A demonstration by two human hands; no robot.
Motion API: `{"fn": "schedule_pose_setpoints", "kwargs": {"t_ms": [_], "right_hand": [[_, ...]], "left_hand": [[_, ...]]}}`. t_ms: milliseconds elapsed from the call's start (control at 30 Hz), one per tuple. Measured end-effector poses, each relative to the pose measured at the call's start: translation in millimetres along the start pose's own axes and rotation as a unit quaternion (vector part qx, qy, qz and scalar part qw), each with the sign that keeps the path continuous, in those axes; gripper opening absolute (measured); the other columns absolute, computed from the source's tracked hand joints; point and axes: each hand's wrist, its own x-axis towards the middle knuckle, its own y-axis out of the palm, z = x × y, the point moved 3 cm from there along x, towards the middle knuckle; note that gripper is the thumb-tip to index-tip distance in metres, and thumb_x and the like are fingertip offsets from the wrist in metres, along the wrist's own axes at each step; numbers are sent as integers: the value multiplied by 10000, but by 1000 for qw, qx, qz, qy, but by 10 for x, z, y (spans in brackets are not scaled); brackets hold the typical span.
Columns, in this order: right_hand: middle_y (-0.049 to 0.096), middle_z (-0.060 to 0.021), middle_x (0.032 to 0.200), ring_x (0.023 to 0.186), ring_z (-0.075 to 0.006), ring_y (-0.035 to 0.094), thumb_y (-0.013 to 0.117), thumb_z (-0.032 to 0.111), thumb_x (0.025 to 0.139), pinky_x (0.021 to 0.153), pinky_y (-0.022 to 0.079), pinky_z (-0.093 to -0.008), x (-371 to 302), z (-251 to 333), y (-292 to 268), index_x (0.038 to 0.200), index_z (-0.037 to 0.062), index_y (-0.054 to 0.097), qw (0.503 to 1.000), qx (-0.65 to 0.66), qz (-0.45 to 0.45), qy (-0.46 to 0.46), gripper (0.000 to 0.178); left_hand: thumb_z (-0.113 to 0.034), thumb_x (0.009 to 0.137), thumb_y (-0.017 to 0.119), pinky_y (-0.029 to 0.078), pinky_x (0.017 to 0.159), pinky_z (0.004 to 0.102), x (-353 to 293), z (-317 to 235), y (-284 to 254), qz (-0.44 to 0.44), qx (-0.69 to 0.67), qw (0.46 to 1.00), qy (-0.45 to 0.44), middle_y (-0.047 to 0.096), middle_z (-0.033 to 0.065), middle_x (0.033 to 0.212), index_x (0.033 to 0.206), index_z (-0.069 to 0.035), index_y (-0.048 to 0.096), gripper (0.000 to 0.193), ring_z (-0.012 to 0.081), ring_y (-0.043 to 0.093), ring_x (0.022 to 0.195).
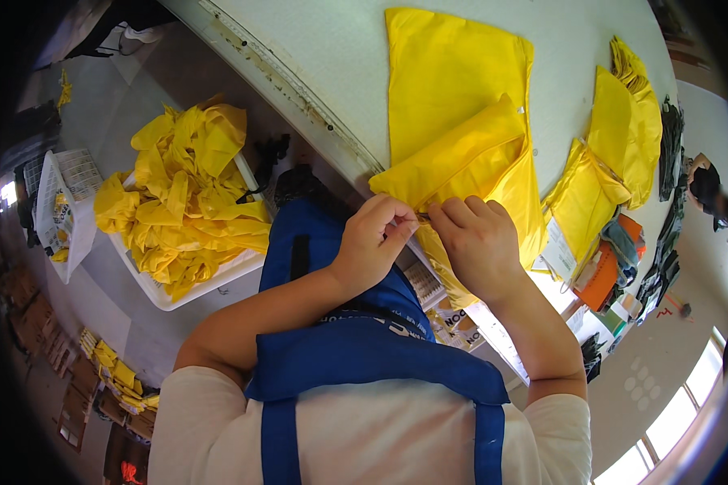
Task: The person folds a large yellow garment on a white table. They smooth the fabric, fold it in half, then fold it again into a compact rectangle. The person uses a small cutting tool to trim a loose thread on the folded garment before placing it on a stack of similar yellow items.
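A yellow fabric piece, partly folded over on itself, lies at the near edge of the pale table and hangs down over it. At its folded near edge my two hands almost meet. My right hand has its fingers curled and pinches the edge of the fabric. My left hand is closed, with thumb and fingertips pressed together right beside the fabric; whatever small thing lies between them is too small to make out. Under the folded part, a larger flat yellow panel stretches away across the table.
Left of the table, a white basket overflows with crumpled yellow fabric. On the table's right lie stacked yellow pieces, an orange item and dark bundles. A white crate stands farther left. Another person is at far right.
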Motion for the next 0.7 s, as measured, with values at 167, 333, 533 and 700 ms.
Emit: {"fn": "schedule_pose_setpoints", "kwargs": {"t_ms": [167, 333, 533, 700], "right_hand": [[628, -78, 960, 831, -219, 635, 673, 154, 843, 721, 519, -342, -233, -621, -109, 1019, 48, 670, 922, 224, -137, 283, 205], [587, -154, 1096, 1025, -325, 563, 717, 182, 832, 886, 468, -415, -682, -1458, 262, 1163, 33, 590, 888, -72, -242, 384, 384], [591, -51, 1056, 1078, -261, 523, 777, 225, 728, 947, 380, -408, -333, -269, 249, 944, 153, 694, 950, 164, -206, 171, 243], [558, -39, 956, 976, -263, 495, 793, 301, 684, 903, 344, -397, -172, -211, 466, 841, 156, 707, 924, 156, -241, 252, 230]], "left_hand": [[-126, 794, 722, 436, 564, 293, -37, 55, -386, 111, 275, 943, 150, 539, 58, 797, 829, -46, 601, 150, 176, 517, 602], [-221, 805, 709, 478, 607, 372, 353, -390, -218, 39, 279, 954, 104, 584, 116, 857, 928, -51, 588, 241, 294, 588, 694], [-198, 821, 665, 509, 640, 446, 779, -249, 176, 83, 429, 894, 98, 610, 153, 853, 959, -50, 513, 253, 375, 618, 734], [-166, 814, 649, 509, 648, 458, 868, -313, 168, 108, 464, 877, 66, 625, 175, 850, 952, -38, 500, 239, 379, 628, 740]]}}
